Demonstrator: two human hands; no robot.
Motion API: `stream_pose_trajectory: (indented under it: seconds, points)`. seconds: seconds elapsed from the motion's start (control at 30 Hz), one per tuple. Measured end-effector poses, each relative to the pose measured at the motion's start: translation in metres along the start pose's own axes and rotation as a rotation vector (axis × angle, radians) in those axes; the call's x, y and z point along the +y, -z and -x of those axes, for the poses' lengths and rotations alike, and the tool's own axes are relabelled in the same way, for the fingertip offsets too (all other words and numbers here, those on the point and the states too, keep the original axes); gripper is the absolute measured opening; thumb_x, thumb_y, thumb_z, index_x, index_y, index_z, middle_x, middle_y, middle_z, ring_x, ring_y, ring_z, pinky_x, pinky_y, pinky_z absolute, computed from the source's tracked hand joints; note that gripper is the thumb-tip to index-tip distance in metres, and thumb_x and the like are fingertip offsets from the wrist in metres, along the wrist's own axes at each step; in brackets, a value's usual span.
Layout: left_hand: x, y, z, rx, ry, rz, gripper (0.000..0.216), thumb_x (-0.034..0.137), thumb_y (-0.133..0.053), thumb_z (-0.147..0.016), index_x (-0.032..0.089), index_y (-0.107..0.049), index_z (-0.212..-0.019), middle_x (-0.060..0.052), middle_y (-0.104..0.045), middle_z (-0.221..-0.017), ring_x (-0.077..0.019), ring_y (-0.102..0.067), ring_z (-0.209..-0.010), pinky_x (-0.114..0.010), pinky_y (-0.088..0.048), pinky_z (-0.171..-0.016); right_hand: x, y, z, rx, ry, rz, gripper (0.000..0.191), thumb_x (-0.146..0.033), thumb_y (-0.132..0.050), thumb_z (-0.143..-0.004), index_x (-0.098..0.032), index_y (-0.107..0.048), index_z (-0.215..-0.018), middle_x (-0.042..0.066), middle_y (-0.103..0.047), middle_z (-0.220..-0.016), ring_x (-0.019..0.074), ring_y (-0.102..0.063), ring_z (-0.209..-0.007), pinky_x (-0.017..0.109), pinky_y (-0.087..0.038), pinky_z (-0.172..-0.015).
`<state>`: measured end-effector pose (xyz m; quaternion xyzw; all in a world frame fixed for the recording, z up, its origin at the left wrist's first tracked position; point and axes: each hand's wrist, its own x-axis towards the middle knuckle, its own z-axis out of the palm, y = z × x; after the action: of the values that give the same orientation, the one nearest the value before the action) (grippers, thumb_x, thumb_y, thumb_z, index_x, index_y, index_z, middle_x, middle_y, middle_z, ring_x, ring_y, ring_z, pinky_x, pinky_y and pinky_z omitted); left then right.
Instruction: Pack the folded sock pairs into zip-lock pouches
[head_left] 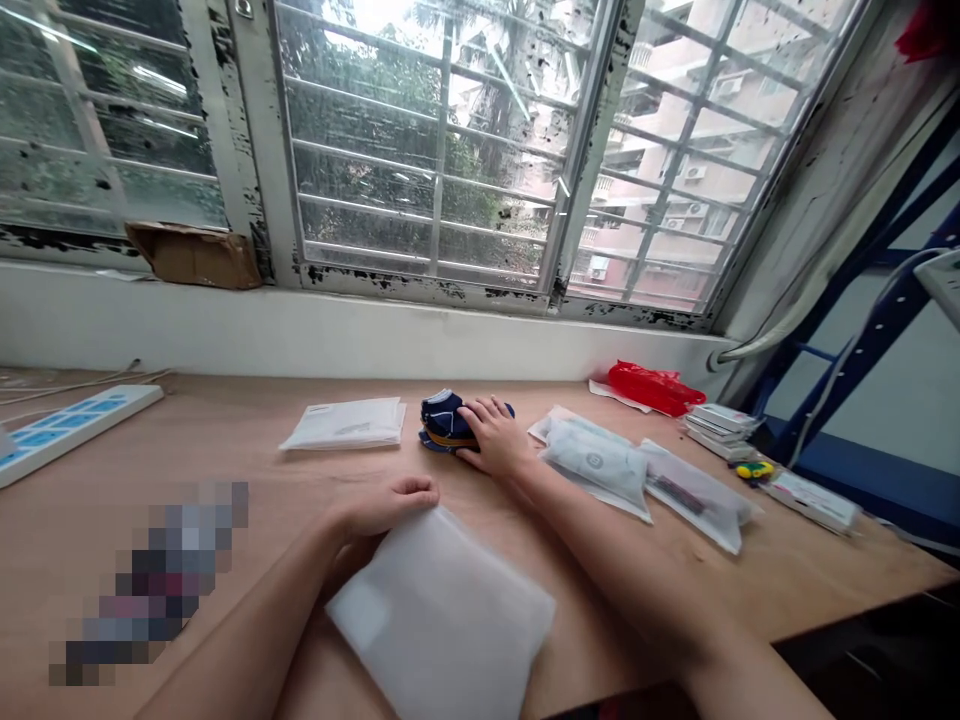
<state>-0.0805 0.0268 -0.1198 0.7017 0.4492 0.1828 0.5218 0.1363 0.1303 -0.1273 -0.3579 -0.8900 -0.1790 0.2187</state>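
Note:
A frosted white plastic bag (457, 610) hangs tilted over the near part of the table, pinched at its top corner by my left hand (397, 500), thumb pressed against curled fingers. Farther back, my right hand (495, 435) is wrapped over a small stack of folded navy blue socks (444, 415) with light lines and a mustard band. Its fingers lie across the top and right side, hiding much of the stack. Just left of the socks lies a flat pile of white plastic bags (345, 424).
Filled frosted bags (596, 460) lie right of the socks. Beyond them are a red plastic bag (656, 387), stacked small boxes (721, 430) and a yellow-green object (754, 470). A white power strip (82, 425) and a pixelated patch (150, 590) are at left.

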Motion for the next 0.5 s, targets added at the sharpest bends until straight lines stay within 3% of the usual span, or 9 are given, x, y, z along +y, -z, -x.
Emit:
stream_pose_trajectory:
  seconds: [0.07,0.13,0.17,0.23,0.3,0.37,0.43,0.5]
  points:
    - [-0.003,0.006,-0.002,0.11,-0.04,-0.056,0.037,0.054,-0.055,-0.08,0.019,-0.047,-0.074,0.003,-0.042,-0.071,-0.0131,-0.04,-0.065,-0.023,-0.031,-0.058,0.002,0.012,0.012,0.091,-0.062,-0.089,0.061,-0.043,-0.066,-0.082,-0.016,-0.047,-0.133,0.016,-0.051,-0.135,0.0322,-0.04,-0.128,0.051,-0.025,-0.112]
    - [-0.005,0.012,-0.004,0.23,-0.085,-0.093,0.036,0.054,-0.054,-0.081,0.018,-0.051,-0.078,0.002,-0.046,-0.072,-0.0135,-0.042,-0.066,-0.023,-0.032,-0.058,0.002,0.029,0.029,0.123,-0.159,-0.254,0.048,-0.043,-0.059,-0.088,-0.019,-0.051,-0.129,0.014,-0.057,-0.128,0.03,-0.046,-0.123,0.048,-0.033,-0.107]
    - [-0.005,0.015,-0.004,0.28,-0.108,-0.1,0.037,0.055,-0.053,-0.082,0.018,-0.052,-0.079,0.002,-0.047,-0.072,-0.0135,-0.043,-0.065,-0.023,-0.032,-0.058,0.003,0.038,0.038,0.07,-0.195,-0.377,0.043,-0.043,-0.055,-0.09,-0.02,-0.053,-0.126,0.012,-0.061,-0.122,0.0279,-0.052,-0.116,0.045,-0.039,-0.101]
    - [-0.002,0.02,-0.003,0.356,-0.148,-0.115,0.038,0.055,-0.052,-0.082,0.018,-0.054,-0.079,0.002,-0.048,-0.069,-0.0132,-0.043,-0.062,-0.023,-0.032,-0.056,0.002,0.054,0.054,-0.198,-0.207,-0.648,0.044,-0.045,-0.057,-0.089,-0.023,-0.053,-0.127,0.007,-0.066,-0.111,0.0223,-0.061,-0.1,0.035,-0.048,-0.087]
    - [0.005,0.021,-0.001,0.426,-0.177,-0.173,0.039,0.056,-0.05,-0.084,0.018,-0.055,-0.077,0.002,-0.05,-0.068,-0.0138,-0.045,-0.062,-0.024,-0.034,-0.056,0.001,0.063,0.064,-0.455,-0.2,-0.818,0.047,-0.044,-0.066,-0.082,-0.025,-0.056,-0.124,0.003,-0.068,-0.102,0.0179,-0.063,-0.086,0.027,-0.049,-0.072]
    - [0.015,0.017,0.002,0.507,-0.228,-0.306,0.036,0.054,-0.051,-0.084,0.019,-0.059,-0.082,-0.002,-0.059,-0.077,-0.0176,-0.052,-0.071,-0.027,-0.041,-0.065,-0.002,0.065,0.068,-0.535,-0.219,-0.872,0.034,-0.039,-0.07,-0.078,-0.023,-0.065,-0.107,-0.001,-0.068,-0.089,0.015,-0.061,-0.075,0.023,-0.045,-0.061]
    - [0.028,0.007,0.001,0.517,-0.305,-0.471,0.035,0.052,-0.059,-0.08,0.021,-0.063,-0.096,-0.006,-0.065,-0.098,-0.0243,-0.055,-0.093,-0.033,-0.043,-0.081,-0.006,0.062,0.068,-0.502,-0.215,-0.904,0.015,-0.034,-0.068,-0.079,-0.02,-0.067,-0.085,-0.003,-0.064,-0.075,0.0122,-0.056,-0.066,0.021,-0.039,-0.055]
    - [0.039,-0.004,-0.003,0.363,-0.305,-0.516,0.037,0.047,-0.068,-0.073,0.024,-0.065,-0.101,-0.006,-0.065,-0.105,-0.0277,-0.052,-0.104,-0.035,-0.04,-0.089,-0.009,0.06,0.067,-0.447,-0.177,-0.943,0.014,-0.034,-0.067,-0.079,-0.02,-0.067,-0.078,-0.004,-0.062,-0.069,0.011,-0.053,-0.063,0.021,-0.037,-0.054]
